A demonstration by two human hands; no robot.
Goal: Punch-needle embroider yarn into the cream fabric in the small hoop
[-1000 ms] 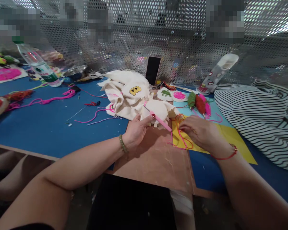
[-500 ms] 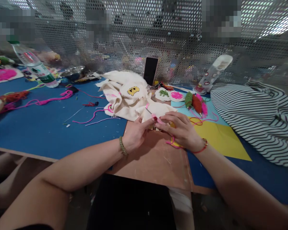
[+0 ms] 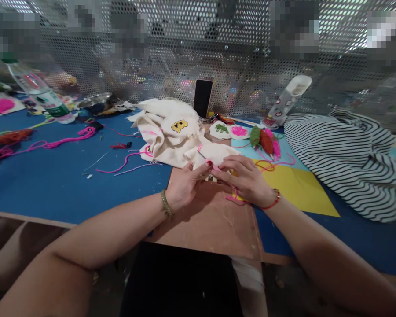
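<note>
My left hand [image 3: 185,187] pinching pink needle tool [image 3: 208,161]; right hand [image 3: 247,178] pinching yarn [image 3: 235,197] at it. Threading underway, stitching probably not begun.

Two bare forearms, no sleeves in view. Left hand [image 3: 184,187]: dark red polish on the thumbnail, olive-green beaded bracelet [image 3: 166,204] snug at the wrist. Right hand [image 3: 247,180]: thin red cord bracelet [image 3: 273,202] round the wrist, small gold-coloured bead at its 12 o'clock edge.
</note>
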